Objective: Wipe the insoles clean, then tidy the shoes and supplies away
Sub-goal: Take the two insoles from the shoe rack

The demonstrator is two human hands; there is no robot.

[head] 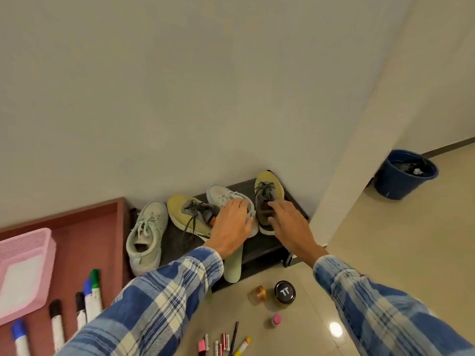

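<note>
Head view: left hand point(231, 222) is on the white shoe point(221, 194). Its fingers point(237, 204) are slightly spread and bent over the collar, with the thumb at the heel end, so it reads as a grip. Right hand point(288, 222) is on the right yellow shoe point(268, 181). Its fingers point(276, 205) reach the opening just behind the laces and the thumb lies against the heel side. Can't tell whether it's clamping or only touching.

Both shoes stand on the dark rack point(267, 250) against the wall, just beside each other between the two sets of fingers.

- Second yellow shoe point(190, 214): just left of the left fingers, heel end hidden behind that hand.
- Pale mint shoe point(146, 235): further left, at the rack's edge.
- Green insole point(232, 268): camera-side of the left fingers, below the wrist, near end pointing at the floor.
- Amber jar point(257, 295) and black-lid jar point(284, 294): on the floor, well back from the right fingers, toward the camera.
- Pink-capped item point(276, 320) and loose pens and batteries point(223, 343): nearer the camera still.
- Pink basket point(23, 265) and markers point(87, 296): on the red-brown tray point(102, 227), far left of the left fingers.
- Blue bucket point(403, 176): well right of the right fingers.
</note>
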